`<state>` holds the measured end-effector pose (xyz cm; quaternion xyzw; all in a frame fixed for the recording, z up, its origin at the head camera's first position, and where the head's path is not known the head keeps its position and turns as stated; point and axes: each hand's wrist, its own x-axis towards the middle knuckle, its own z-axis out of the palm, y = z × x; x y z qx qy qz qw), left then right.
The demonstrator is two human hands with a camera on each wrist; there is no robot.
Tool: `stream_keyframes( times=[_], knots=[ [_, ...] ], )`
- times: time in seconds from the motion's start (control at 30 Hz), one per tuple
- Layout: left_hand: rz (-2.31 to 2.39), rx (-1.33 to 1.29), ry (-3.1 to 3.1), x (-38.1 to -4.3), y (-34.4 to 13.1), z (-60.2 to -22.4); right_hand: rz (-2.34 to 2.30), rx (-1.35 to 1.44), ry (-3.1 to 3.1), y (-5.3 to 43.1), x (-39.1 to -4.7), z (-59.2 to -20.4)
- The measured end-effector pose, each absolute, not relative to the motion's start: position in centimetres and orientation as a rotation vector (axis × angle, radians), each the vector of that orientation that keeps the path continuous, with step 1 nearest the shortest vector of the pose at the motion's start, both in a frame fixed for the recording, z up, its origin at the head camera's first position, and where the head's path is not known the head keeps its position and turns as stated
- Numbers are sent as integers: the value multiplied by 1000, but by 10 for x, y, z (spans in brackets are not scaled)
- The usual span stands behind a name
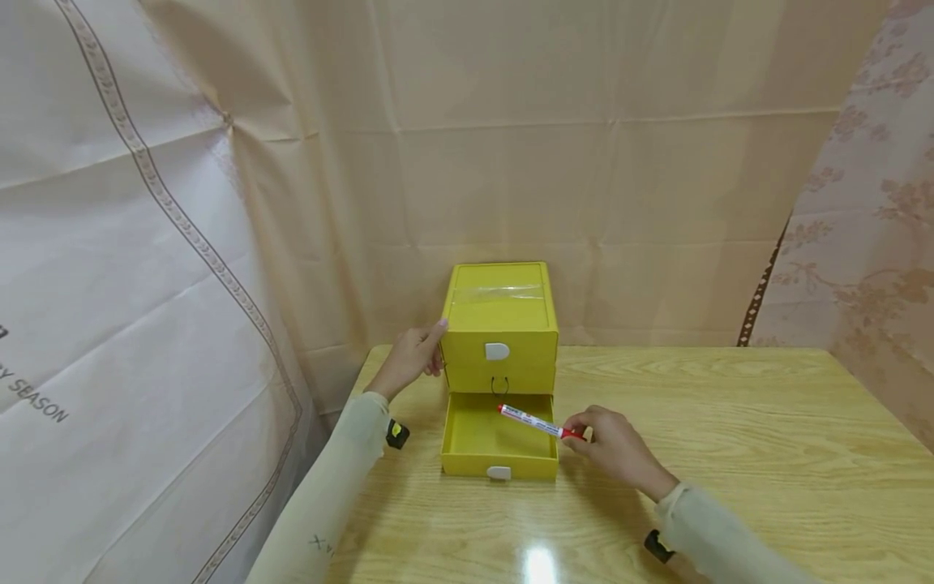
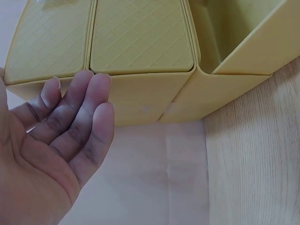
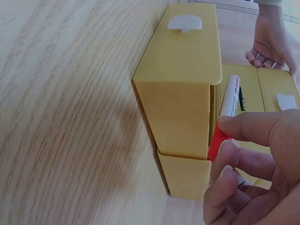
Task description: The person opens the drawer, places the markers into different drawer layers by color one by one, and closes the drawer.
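Observation:
A yellow desktop drawer unit [image 1: 503, 318] stands on the table near the wall cloth, with its bottom drawer [image 1: 467, 465] pulled out and bare inside. My right hand [image 1: 616, 444] pinches a whiteboard marker [image 1: 531, 420] by its red cap end, between thumb and fingers. The marker's white barrel points left, above the pulled-out drawer. At the unit's left side is my left hand [image 1: 410, 358], thumb at the top front corner. In the left wrist view its loosely bent fingers [image 2: 96, 126] rest against the side wall. The upper drawers are closed.
The wood-grain table [image 1: 700, 430] extends to the right of the unit. A beige cloth [image 1: 511, 178] hangs behind it, and a pale printed cloth [image 1: 131, 324] hangs on the left. Clear tape [image 1: 499, 293] crosses the unit's top. A thin black loop [image 1: 499, 386] hangs on its front.

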<state>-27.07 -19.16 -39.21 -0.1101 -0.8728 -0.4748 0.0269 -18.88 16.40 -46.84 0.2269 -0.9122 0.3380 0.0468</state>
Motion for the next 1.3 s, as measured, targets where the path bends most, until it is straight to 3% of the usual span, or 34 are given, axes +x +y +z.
stream_keyframes(
  times=[1.3],
  knots=[
    [-1456,-321,-2713,-269,-190,-390,1079,782,-2801,139,-193,-472]
  ],
)
